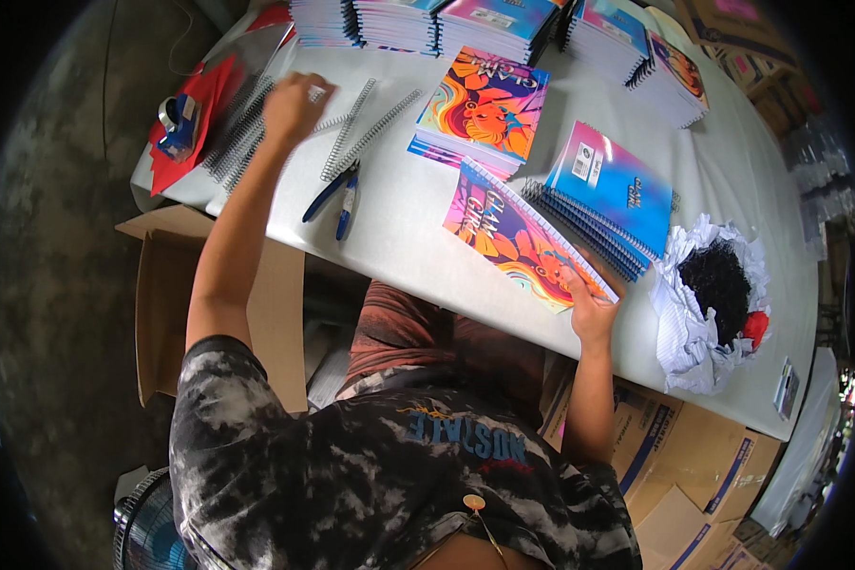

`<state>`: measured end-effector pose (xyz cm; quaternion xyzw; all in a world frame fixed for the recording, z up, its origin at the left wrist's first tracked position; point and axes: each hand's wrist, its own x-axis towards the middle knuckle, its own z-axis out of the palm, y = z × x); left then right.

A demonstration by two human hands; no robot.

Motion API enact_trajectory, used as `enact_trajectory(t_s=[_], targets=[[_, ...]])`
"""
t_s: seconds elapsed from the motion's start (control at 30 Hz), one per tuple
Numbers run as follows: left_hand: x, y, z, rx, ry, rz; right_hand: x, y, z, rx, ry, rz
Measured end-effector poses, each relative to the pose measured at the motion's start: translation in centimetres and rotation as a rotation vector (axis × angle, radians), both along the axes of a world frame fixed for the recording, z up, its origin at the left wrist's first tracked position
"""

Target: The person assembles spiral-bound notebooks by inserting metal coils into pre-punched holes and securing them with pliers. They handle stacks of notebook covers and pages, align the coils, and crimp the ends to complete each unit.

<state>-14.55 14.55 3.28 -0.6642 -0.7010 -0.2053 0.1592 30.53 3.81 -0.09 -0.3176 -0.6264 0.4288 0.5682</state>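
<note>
My right hand (594, 302) grips the lower right corner of a notebook (527, 237) with a colourful illustrated cover. A row of punched holes runs along its upper edge, and I see no coil through them. Over the far left of the table is my left hand (296, 106), its fingers curled together among loose metal spiral coils (242, 133). What it pinches, if anything, is too small to make out. Two more coils (351, 128) lie just right of that hand. Nearer me rest dark pliers (325, 198) and a blue pen-like tool (348, 211).
Beyond the held notebook stands a stack of unbound notebooks (484, 109); bound blue ones (610, 190) are piled to its right. More stacks (499, 28) line the far edge. Crumpled paper with black scraps (717, 285) sits right. A tape dispenser (180, 128) lies on red sheets (214, 90) left.
</note>
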Motion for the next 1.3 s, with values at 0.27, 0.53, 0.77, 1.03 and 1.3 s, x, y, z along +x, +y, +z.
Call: enact_trajectory(t_s=[0.27,0.53,0.77,1.03,1.3], targets=[[6.0,0.8,-2.3,-0.372,-0.235,-0.043,0.1,0.1,0.2,-0.004,-0.030,0.015],[13.7,-6.8,4.9,-0.455,-0.868,-0.609,0.3,0.2,-1.1,-0.021,0.018,-0.015],[14.3,-7.3,2.4,-0.336,-0.671,-0.530,0.5,0.0,-1.0,-0.011,0.045,0.035],[14.2,-8.5,1.7,-0.241,-0.836,-0.587,0.5,-0.4,-0.8,-0.038,0.018,0.022],[13.6,-7.7,3.6,-0.363,-1.131,-0.696,0.9,-0.1,0.1,0.032,-0.046,0.124]])
